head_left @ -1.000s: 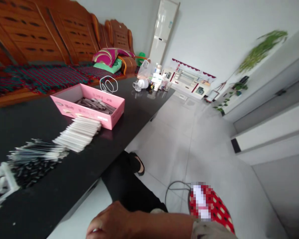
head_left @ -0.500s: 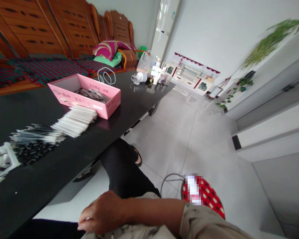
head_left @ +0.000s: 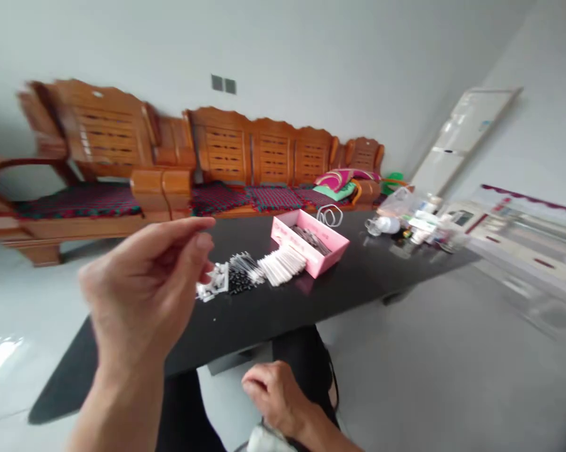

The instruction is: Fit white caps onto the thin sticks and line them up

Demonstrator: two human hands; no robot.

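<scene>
Left hand (head_left: 144, 289), half-curled with thumb and forefinger nearly meeting, any hold impossible to tell, is nearer than the loosely curled right hand (head_left: 277, 392) to the white tray (head_left: 227, 278) at its three o'clock on the worktop (head_left: 254, 317).

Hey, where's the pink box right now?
In the head view, the pink box sits on the black table, just right of the picture's middle, with white sticks close by on its left.

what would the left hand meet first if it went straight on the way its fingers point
Probably the pink box, roughly ahead of the left hand across the picture. Depth is unclear: the hand is nearer the camera and could pass above.
</scene>
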